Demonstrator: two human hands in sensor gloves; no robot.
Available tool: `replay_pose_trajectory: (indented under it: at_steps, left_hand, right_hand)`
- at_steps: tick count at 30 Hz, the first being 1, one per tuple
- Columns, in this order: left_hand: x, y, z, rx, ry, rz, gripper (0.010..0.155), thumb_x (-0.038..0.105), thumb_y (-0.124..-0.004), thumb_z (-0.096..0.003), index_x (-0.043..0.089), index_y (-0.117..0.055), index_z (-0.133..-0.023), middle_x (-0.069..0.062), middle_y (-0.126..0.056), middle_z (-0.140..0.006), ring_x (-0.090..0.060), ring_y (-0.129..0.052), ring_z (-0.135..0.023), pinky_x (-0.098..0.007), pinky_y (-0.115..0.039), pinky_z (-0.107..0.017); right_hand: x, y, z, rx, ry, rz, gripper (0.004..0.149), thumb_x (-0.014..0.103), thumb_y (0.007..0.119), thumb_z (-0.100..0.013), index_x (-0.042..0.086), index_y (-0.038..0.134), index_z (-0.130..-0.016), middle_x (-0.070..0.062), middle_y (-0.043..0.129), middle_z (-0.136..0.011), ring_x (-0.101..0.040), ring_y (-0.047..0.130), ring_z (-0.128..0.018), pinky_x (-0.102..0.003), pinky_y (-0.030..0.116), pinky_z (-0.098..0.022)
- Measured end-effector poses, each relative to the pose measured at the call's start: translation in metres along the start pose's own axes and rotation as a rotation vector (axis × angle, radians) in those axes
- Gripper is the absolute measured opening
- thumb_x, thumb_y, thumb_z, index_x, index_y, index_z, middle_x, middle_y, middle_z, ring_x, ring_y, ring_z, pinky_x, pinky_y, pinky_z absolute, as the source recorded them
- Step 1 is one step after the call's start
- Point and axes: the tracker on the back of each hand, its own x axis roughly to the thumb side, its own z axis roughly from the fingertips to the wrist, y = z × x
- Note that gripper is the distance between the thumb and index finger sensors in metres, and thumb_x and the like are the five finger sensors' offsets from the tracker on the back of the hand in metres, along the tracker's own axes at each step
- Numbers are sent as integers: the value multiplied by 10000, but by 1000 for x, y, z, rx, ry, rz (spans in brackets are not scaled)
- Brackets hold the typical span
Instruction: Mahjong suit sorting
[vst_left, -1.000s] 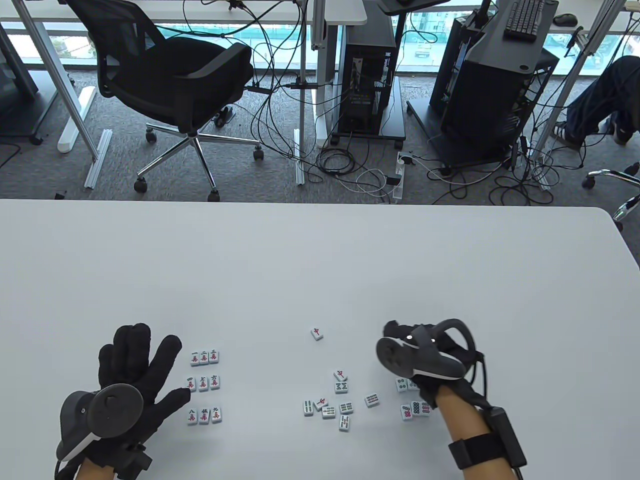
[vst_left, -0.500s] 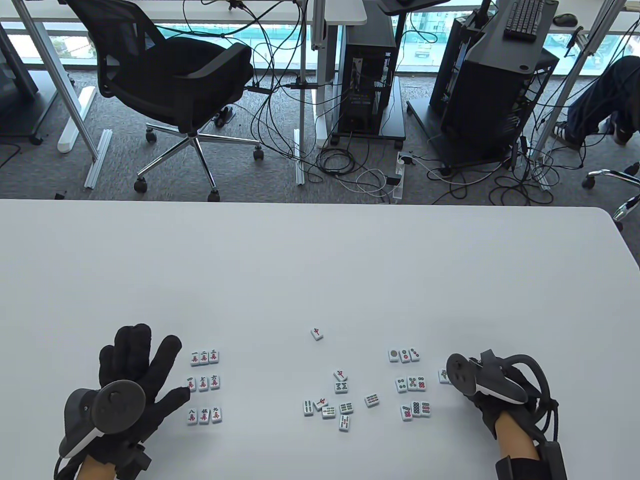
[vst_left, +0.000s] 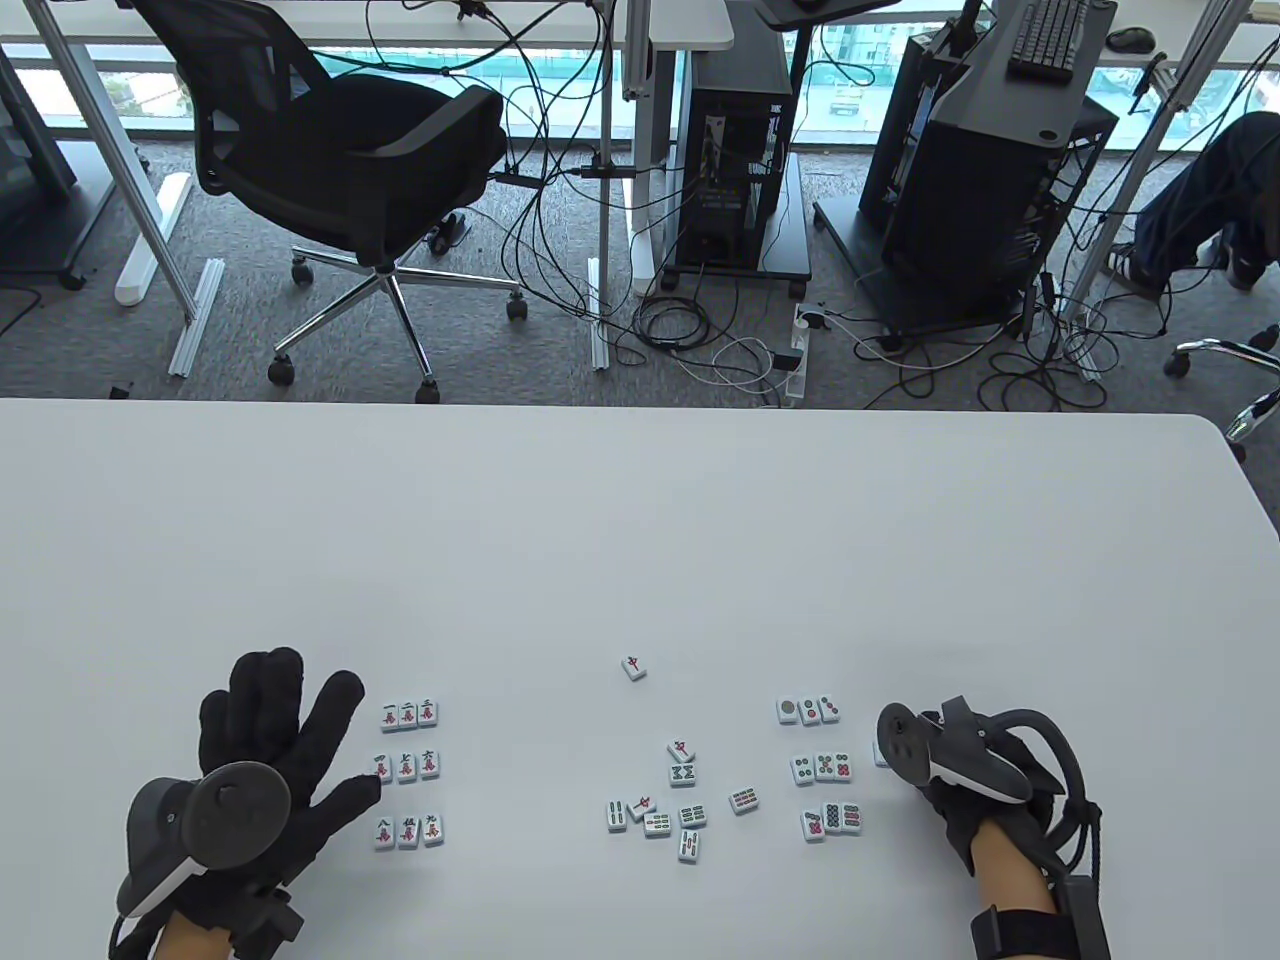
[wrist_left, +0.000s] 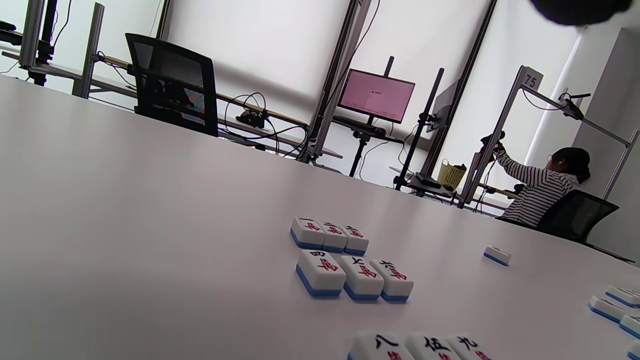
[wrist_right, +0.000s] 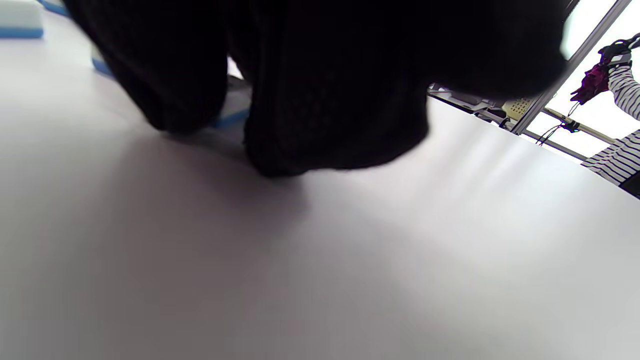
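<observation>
My left hand (vst_left: 280, 720) lies flat with fingers spread, just left of three neat rows of character tiles (vst_left: 408, 770), which also show close up in the left wrist view (wrist_left: 355, 275). Loose bamboo and red-character tiles (vst_left: 660, 805) are scattered in the middle, and a single red-character tile (vst_left: 633, 667) lies farther back. Three rows of dot tiles (vst_left: 822, 768) stand to the right. My right hand (vst_left: 885, 755) is beside the middle dot row. Its fingertips (wrist_right: 330, 150) are down on the table around a tile (wrist_right: 231, 119) that the tracker mostly hides from above.
The white table (vst_left: 640, 540) stretches far beyond the tiles. An office chair (vst_left: 340, 150), computer towers and cables are on the floor past its far edge. In the left wrist view a person (wrist_left: 545, 185) sits at another desk.
My right hand left the top dot row, swung right to a lone tile, and has now slid slightly left with it toward the middle dot row. The left hand stayed still.
</observation>
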Motion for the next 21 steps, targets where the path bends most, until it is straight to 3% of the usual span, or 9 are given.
replay_pose_trajectory:
  at_steps: [4,9,17,21]
  left_hand:
    - [0,0,0,3,-4,5,838,752,-620,-392,503,-192,-1067,160,160,-1078,-157,166,-1072,-539,4,-769]
    - [1,0,0,2,-9,3,838,752,-619,-392,502,-190,-1068,161,160,-1078,-158,165,-1072,-538,4,-769]
    - [4,-1,1,-5,-27,-3,837,752,-619,-392,503,-192,-1067,160,160,-1078,-157,165,-1072,-538,2,-770]
    - [5,0,1,5,-36,5,837,751,-620,-392,502,-193,-1068,160,160,-1078,-158,166,-1072,-538,4,-769]
  right_hand:
    - [11,-22,5,-65,-8,12,647,379,847,-383,93,703,-945,-54,975,-573,-180,960,-273,-301,861,-198]
    - [49,-59,7,-195,-59,-78,610,411,827,-391,82,767,-901,-55,993,-516,-175,954,-222,-296,853,-159]
    - [141,-83,-8,-95,-137,-167,583,538,742,-407,50,934,-661,-45,1011,-323,-149,914,-60,-280,813,-35]
    - [176,-85,-20,19,-131,-177,624,561,722,-415,24,935,-650,-59,1011,-299,-146,905,-36,-277,804,-14]
